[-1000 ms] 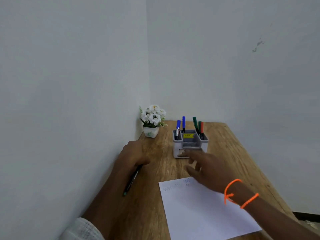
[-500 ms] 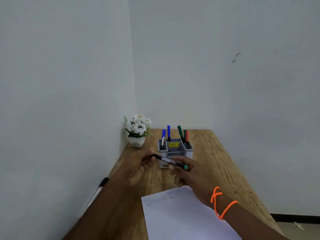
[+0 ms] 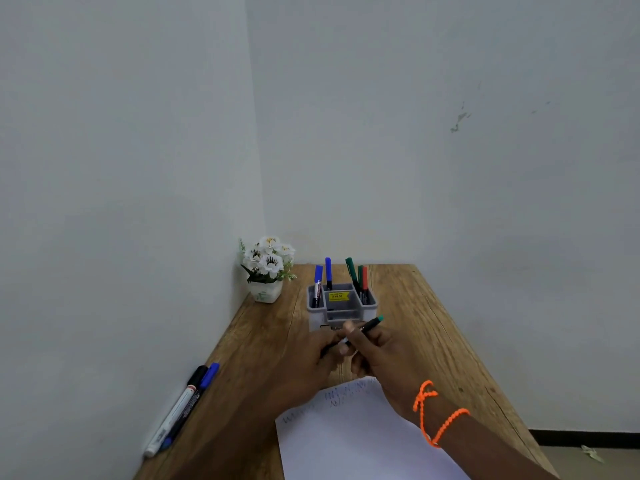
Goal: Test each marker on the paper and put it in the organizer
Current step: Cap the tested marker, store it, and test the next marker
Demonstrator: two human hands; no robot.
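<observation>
Both hands, left hand [image 3: 322,355] and right hand [image 3: 377,351], grasp a thin black green-tipped marker [image 3: 367,325] above the white scribbled paper [image 3: 349,434]. Five markers stand in the grey plastic organizer [image 3: 341,306]; two (by the wall) wait [image 3: 180,410].

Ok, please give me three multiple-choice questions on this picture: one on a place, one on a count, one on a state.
1. Where does the white flower pot stand?
A. in the wooden table's far left corner
B. on the white paper sheet
C. inside the grey plastic organizer

2. How many markers lie along the table's left edge?
A. none
B. two
C. five

3. What is the state of the green-tipped black marker?
A. standing in the organizer
B. lying on the paper
C. held by both hands

Key: 1 A, it sits by the wall corner. 2 B, the white marker and the blue marker lie together. 3 C, the left hand and the right hand grip it.
</observation>
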